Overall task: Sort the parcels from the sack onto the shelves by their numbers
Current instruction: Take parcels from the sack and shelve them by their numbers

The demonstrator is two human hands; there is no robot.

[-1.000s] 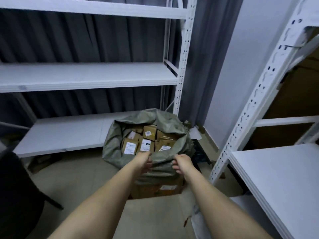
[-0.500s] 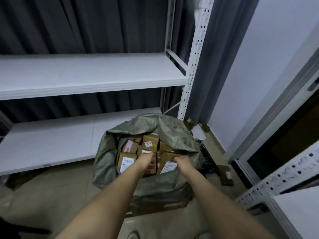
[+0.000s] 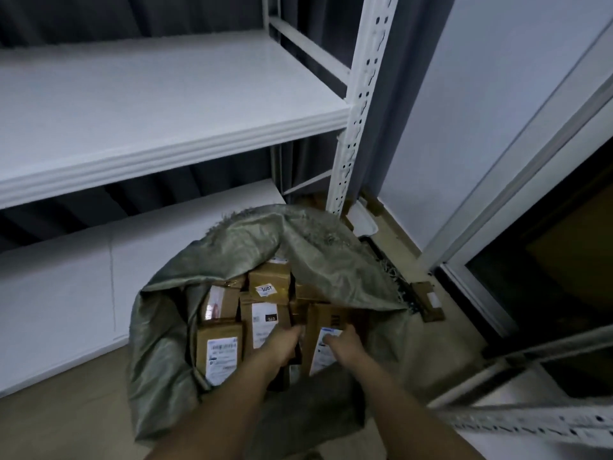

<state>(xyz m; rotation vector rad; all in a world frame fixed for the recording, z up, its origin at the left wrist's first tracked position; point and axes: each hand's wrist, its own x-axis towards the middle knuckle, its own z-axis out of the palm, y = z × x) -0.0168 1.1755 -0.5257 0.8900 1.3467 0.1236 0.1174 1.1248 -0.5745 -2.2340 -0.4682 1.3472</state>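
Single head-worn wide-angle view, looking forward and steeply down. Close over an open sack on the floor, forearms entering from the bottom edge. White shelves fill upper left; wall and door frame right.

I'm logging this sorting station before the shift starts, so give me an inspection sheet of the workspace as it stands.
Surface: white shelves, nothing on the parts in view.
Job's things: green sack open on the floor, packed with brown labelled parcels; one parcel reads 3007.
Clutter: small box on the floor right of the sack.
Grippers: left hand and right hand both inside the sack at the parcel between them; the grip itself is unclear.
Cables: nothing seen.
Surroundings: dark curtain, white wall, second rack.
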